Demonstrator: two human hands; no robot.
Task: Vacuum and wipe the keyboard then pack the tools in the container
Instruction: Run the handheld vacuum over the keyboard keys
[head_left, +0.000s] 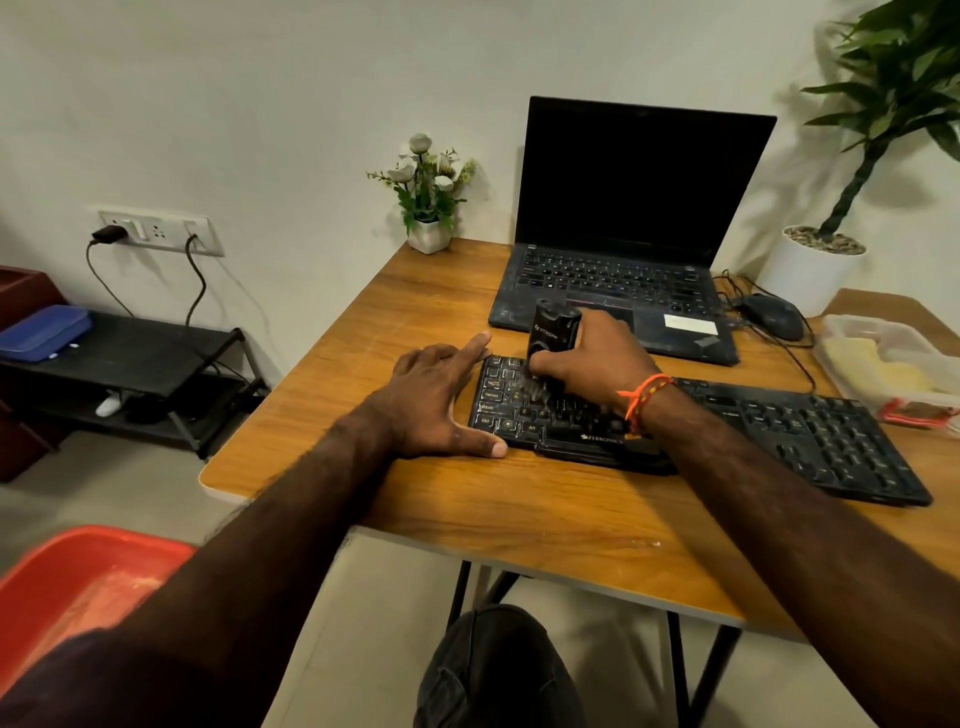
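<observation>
Gripping one small black handheld vacuum (552, 338), the right hand (592, 358) holds it upright with its brush end on the left keys of the one black full-size keyboard (810, 431), which lies on the wooden counter (405, 312). The left hand (436, 400), its grip released, has its fingers spread flat against the keyboard's left edge. Behind stands one open black laptop (618, 249), with one black mouse (769, 314) beside it. One clear plastic container (883, 369) sits at the right, holding something yellow. Two potted plants are in view.

One keyboard (701, 431), one laptop (623, 249), two plants (431, 192).
</observation>
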